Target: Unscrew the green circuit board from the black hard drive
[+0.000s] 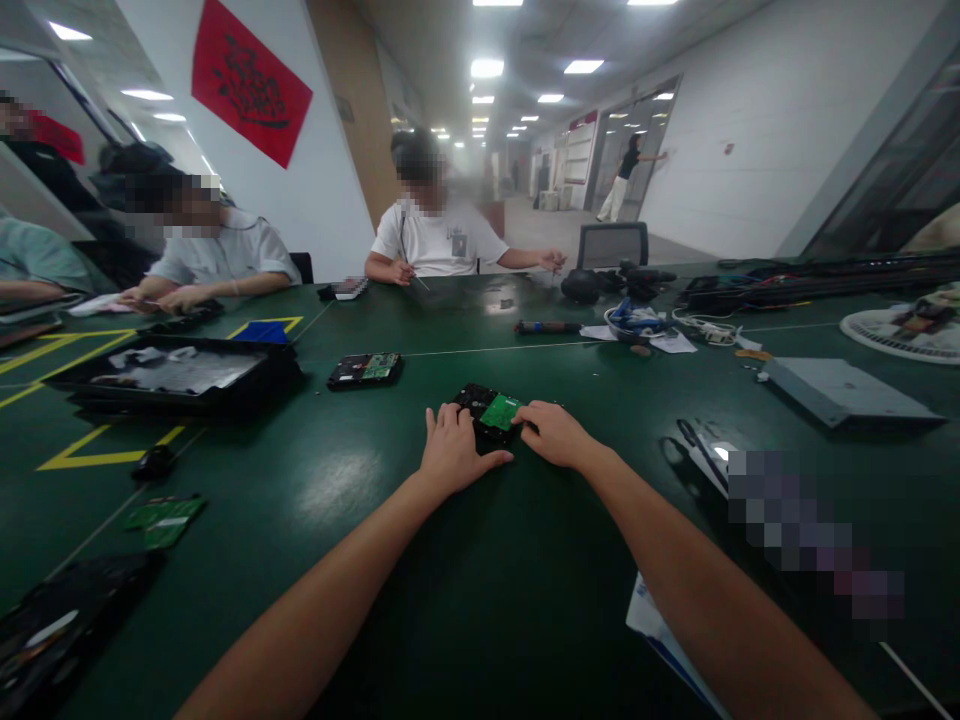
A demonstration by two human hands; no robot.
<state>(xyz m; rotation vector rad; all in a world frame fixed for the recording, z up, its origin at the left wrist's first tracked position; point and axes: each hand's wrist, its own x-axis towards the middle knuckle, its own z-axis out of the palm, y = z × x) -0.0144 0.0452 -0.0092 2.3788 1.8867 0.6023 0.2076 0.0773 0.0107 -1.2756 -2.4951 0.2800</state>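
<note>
A black hard drive (484,405) with a green circuit board (500,411) on top lies on the dark green table (480,600) just ahead of me. My left hand (452,449) rests on the drive's near left side, fingers curled over its edge and thumb along the front. My right hand (551,430) is closed at the board's right edge, fingertips pinched against it; whether it holds a small tool is hidden.
A second drive (365,369) lies farther left, beside a black tray (169,375). A loose green board (163,518) lies near left. A grey metal box (844,390), scissors (697,445) and cables (637,320) are on the right. People sit across the table.
</note>
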